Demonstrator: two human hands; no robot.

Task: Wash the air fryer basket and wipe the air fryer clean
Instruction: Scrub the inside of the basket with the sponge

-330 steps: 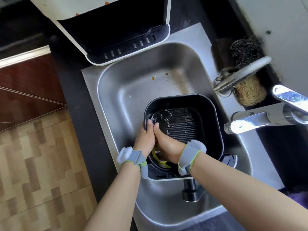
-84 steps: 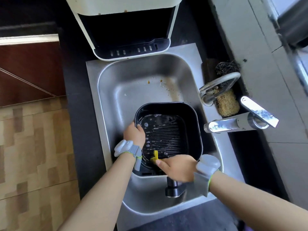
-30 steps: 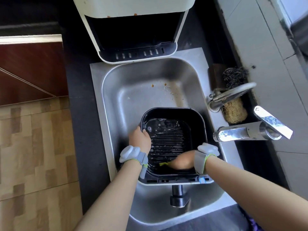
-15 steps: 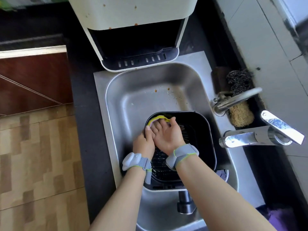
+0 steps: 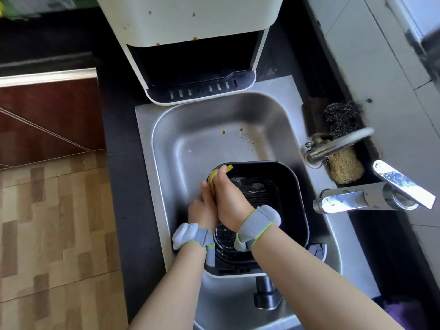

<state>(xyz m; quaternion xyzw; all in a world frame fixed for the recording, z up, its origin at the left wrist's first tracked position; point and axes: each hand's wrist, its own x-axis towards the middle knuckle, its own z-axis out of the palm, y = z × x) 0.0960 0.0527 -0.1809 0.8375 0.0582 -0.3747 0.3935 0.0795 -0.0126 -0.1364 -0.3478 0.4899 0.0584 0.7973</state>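
While the scrub was under way: the air fryer basket [image 5: 273,201] sat in the near half of the sink [image 5: 190,129], its handle pointing toward the person.
Right hand: the right hand [image 5: 229,198] reached across the basket, fingers curled round a yellow sponge [image 5: 220,171] and pressing it against the far-left corner of the rim.
Left hand: the left hand [image 5: 202,210] lay on the left rim just beside the right one; it was partly hidden, so whether its fingers curled over the rim could not be told.
Step in hand: scrubbing the rim and inner wall, by my reading.
Doing it well: brace the basket so it cannot slide on the steel, work each corner in turn, then the ribbed floor where residue collects, and rinse under the tap [image 5: 371,198] on the right.
Left to do: the air fryer [image 5: 190,22], on the counter [image 5: 119,163] beyond the sink, carried brown spots and looked unwiped.
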